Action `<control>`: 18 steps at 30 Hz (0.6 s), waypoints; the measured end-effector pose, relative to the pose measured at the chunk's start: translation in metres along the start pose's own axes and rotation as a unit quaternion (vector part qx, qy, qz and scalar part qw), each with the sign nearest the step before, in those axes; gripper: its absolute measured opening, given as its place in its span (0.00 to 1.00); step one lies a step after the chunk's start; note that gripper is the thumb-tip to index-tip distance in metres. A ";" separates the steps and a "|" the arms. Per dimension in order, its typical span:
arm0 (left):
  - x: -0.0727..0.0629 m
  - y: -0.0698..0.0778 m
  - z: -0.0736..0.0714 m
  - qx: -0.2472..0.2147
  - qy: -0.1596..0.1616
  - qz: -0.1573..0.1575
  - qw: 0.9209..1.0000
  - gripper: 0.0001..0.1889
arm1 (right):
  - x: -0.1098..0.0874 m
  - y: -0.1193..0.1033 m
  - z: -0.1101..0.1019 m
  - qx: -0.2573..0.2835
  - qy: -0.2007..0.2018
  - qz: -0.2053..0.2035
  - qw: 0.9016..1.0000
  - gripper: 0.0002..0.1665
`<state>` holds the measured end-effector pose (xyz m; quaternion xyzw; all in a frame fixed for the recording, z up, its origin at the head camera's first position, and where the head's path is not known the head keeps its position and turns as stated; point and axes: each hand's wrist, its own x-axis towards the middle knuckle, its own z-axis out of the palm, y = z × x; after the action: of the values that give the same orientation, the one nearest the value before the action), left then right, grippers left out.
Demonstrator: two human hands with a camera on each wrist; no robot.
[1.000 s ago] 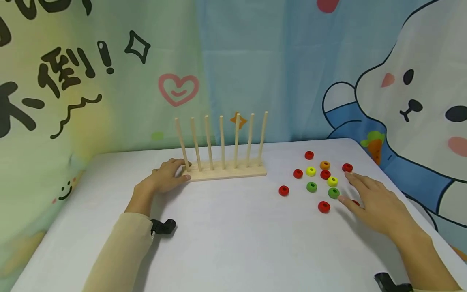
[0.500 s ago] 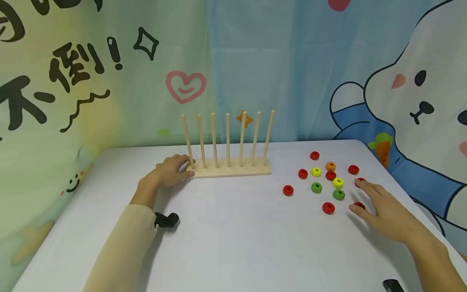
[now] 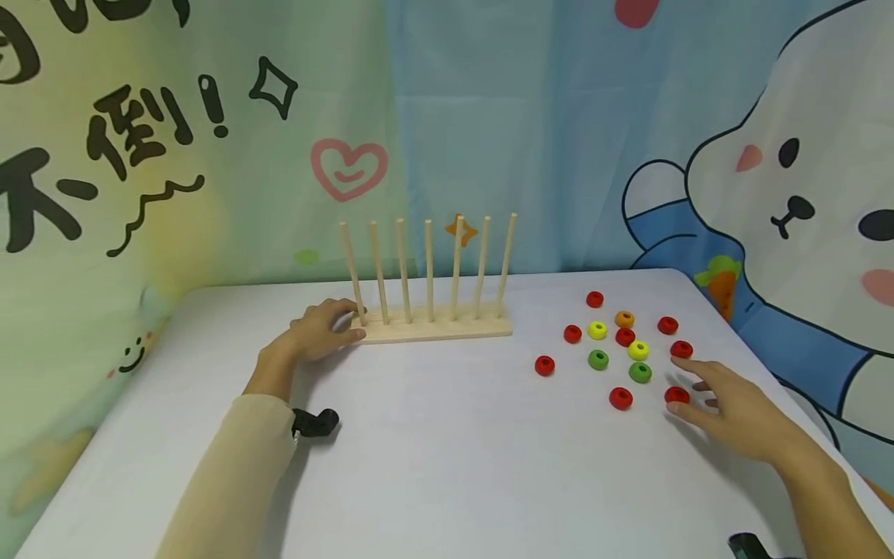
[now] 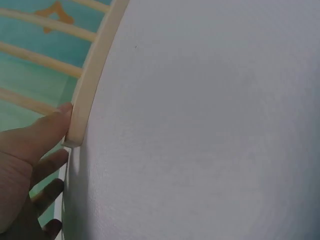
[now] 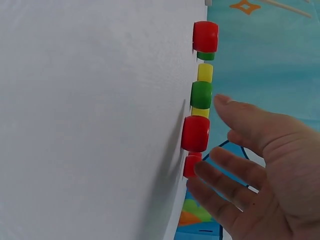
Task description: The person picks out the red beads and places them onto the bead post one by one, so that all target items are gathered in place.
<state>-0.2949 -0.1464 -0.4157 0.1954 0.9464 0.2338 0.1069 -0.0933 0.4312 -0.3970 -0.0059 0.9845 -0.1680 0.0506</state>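
Observation:
A pale wooden peg rack (image 3: 436,332), a flat base with several upright dowels, stands at the back of the white table. My left hand (image 3: 317,332) grips its left end, thumb at the front corner and fingers behind. In the left wrist view the thumb lies against the base (image 4: 89,95), the other fingers spread beside it. My right hand (image 3: 740,411) hovers at the right with fingers extended and nothing held. Its fingertips are close by two red beads, one farther back (image 3: 681,349) and one nearer (image 3: 677,394), the latter between thumb and fingers in the head view.
Several more beads lie scattered right of the rack, among them an orange bead (image 3: 625,319), a yellow bead (image 3: 639,351), a green bead (image 3: 639,373) and a red bead (image 3: 545,366). A printed curtain (image 3: 475,140) hangs behind the white table (image 3: 433,450).
My right hand has drawn back toward the near right, uncovering red beads that its fingers hid. The left hand stays at the rack's end. The head view has shifted slightly.

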 end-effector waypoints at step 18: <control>0.001 -0.003 0.004 -0.012 0.002 -0.022 1.000 0.31 | 0.011 0.005 0.012 0.015 0.004 -0.008 1.000 0.35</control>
<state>-0.2954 -0.1466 -0.4206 0.1730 0.9478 0.2433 0.1120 -0.1033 0.4315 -0.4107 -0.0125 0.9820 -0.1829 0.0453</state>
